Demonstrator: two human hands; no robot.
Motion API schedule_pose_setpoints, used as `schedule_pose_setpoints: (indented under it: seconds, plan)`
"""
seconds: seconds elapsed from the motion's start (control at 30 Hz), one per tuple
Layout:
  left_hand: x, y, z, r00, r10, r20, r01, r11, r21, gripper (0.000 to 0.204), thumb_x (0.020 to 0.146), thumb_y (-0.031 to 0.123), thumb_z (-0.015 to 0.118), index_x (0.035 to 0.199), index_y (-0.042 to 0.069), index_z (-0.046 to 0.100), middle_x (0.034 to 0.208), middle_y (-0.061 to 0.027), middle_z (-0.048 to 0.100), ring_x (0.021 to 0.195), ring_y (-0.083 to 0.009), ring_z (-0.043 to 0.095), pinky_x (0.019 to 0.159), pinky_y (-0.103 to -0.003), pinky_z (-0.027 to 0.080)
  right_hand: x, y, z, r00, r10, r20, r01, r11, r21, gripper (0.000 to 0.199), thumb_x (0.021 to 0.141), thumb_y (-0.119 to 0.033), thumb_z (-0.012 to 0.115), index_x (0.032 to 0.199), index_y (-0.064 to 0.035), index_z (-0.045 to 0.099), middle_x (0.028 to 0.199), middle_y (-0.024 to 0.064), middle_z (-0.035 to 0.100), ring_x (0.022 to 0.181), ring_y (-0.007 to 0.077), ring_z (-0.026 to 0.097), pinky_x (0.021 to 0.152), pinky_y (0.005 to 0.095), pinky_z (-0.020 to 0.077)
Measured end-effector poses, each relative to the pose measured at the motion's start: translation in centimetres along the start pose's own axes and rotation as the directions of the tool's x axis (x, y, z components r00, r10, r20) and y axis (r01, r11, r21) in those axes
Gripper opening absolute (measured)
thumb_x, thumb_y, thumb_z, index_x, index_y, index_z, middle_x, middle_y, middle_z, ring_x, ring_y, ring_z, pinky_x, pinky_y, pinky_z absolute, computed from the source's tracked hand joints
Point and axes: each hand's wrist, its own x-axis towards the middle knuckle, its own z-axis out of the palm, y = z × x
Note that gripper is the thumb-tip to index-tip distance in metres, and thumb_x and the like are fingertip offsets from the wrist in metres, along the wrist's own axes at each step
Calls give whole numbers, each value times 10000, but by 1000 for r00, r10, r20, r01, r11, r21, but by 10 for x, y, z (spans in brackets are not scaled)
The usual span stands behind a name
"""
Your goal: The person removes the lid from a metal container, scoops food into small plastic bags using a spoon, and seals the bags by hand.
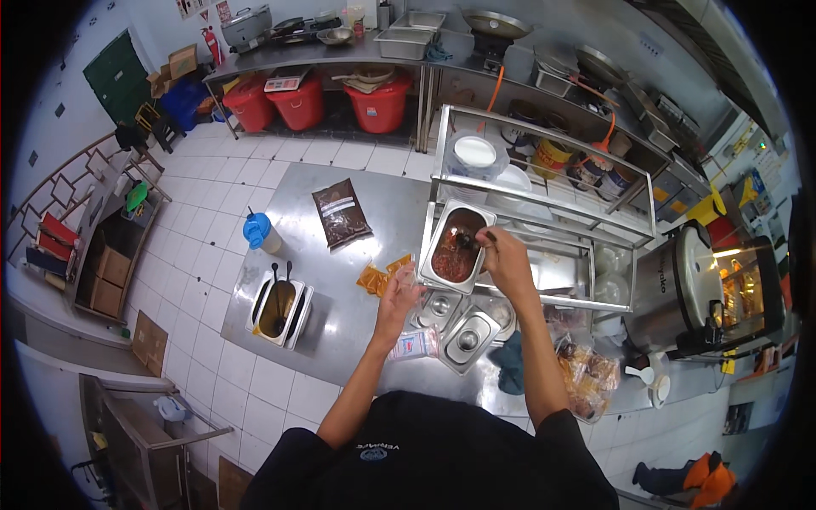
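A deep steel pan [432, 270] of chunky red-brown sauce [452, 262] sits at the near left corner of a steel rack [544, 201]. My right hand [507, 257] is at the pan's right rim, its fingers closed on a dark spoon [464, 241] that dips into the sauce. Most of the spoon's handle is hidden by the hand. My left hand [399, 299] is raised beside the pan's lower left corner, fingers apart and holding nothing; whether it touches the rim I cannot tell. Orange sachets [374, 276] lie just beyond it. Below the pan are steel lids [466, 340].
On the steel table [340, 340] are a dark brown pouch [342, 214], a blue-lidded jug [259, 231] and a pan with black ladles [279, 310]. A printed packet [414, 344], a dark green cloth [510, 365] and bagged food [586, 378] lie nearer me. A large cooker [680, 285] stands right.
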Motion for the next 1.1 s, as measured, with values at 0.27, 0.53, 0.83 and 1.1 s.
schedule_pose_setpoints:
  seconds: [0.27,0.53,0.83,1.1]
  plan:
    - [-2,8,12,994,58,87,-77,971,226,509,939,147,670,1401,37,489,1236,-41,563,1080,-98,555,921,-274,478,-18,3,21,988,-93,120,85,994,72,177,973,-163,565,961,-1,636,877,194,681,810,377,659,720,418,506]
    - [-5,2,17,992,90,86,-108,968,229,527,901,103,711,1379,20,504,1246,-50,509,1074,-125,564,925,-267,487,-31,31,28,978,204,-44,-180,932,315,291,1035,-246,505,979,8,637,688,76,665,606,172,626,578,304,493]
    - [-17,11,7,998,51,25,-54,986,156,609,862,28,752,1406,-21,483,1092,0,574,1007,-95,575,902,-237,480,-52,62,22,788,610,-84,-303,503,810,388,1062,-328,451,1008,32,585,753,110,641,615,139,609,539,259,532]
    - [-9,19,4,997,71,17,-72,994,77,671,843,20,767,1435,-15,454,1134,-34,616,994,-102,597,909,-261,500,-65,69,26,738,665,-113,-222,398,890,381,1064,-331,450,1049,34,559,813,109,641,666,148,619,610,268,552]
